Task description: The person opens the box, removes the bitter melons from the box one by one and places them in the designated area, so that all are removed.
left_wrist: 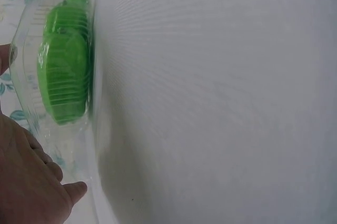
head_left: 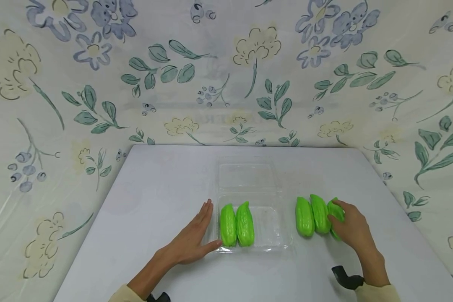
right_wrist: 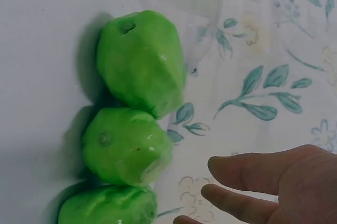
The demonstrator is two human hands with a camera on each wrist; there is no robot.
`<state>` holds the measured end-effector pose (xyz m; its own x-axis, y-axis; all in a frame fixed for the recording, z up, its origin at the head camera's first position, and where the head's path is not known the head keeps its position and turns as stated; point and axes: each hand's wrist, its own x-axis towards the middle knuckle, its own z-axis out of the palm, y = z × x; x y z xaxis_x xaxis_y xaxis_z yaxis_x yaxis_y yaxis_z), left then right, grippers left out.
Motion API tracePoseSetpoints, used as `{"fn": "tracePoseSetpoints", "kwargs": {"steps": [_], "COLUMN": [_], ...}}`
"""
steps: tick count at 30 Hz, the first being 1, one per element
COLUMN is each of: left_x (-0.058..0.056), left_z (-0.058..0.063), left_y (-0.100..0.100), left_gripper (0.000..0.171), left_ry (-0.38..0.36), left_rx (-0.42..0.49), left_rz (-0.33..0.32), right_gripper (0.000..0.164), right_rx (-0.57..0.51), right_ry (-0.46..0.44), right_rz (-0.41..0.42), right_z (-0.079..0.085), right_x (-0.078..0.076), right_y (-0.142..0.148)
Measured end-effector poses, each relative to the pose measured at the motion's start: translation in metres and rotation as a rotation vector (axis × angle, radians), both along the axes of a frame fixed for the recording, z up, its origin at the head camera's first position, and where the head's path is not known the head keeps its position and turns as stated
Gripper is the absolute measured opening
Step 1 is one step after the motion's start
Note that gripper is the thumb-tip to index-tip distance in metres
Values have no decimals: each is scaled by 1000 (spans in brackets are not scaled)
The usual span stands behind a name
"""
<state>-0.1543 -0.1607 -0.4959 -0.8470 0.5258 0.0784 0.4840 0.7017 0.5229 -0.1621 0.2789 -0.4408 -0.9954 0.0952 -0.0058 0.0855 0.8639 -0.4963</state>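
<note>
Two bright green, ridged gourds (head_left: pixel 228 225) lie side by side in the left part of a clear plastic clamshell box (head_left: pixel 268 226). My left hand (head_left: pixel 190 237) lies along the box's left side, fingers straight, its thumb at the front left corner. The left wrist view shows the gourds (left_wrist: pixel 66 76) through the clear wall. To the right of the box, three more such gourds (head_left: pixel 305 217) lie in a row. Over the rightmost gourd (head_left: pixel 336 212), my right hand (head_left: pixel 351 224) partly hides it. In the right wrist view, that hand's thumb and fingers (right_wrist: pixel 247 171) are spread, apart from the gourds.
The box's clear lid (head_left: pixel 247 174) lies folded back behind it on the white table (head_left: pixel 166 176). A flowered sheet (head_left: pixel 226 84) hangs behind the table and shows at both sides. A black strap piece (head_left: pixel 347 279) sits at the right wrist.
</note>
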Motion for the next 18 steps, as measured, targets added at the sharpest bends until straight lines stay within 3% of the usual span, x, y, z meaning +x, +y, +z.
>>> {"fn": "tracePoseSetpoints", "kwargs": {"steps": [18], "left_x": [1], "left_z": [2], "left_y": [-2], "left_gripper": [99], "left_ry": [-9], "left_rx": [17], "left_rz": [-7], "right_gripper": [47], "right_rx": [-5], "right_ry": [127], "right_rz": [98], "right_z": [25], "right_x": [5], "right_y": [-24]}}
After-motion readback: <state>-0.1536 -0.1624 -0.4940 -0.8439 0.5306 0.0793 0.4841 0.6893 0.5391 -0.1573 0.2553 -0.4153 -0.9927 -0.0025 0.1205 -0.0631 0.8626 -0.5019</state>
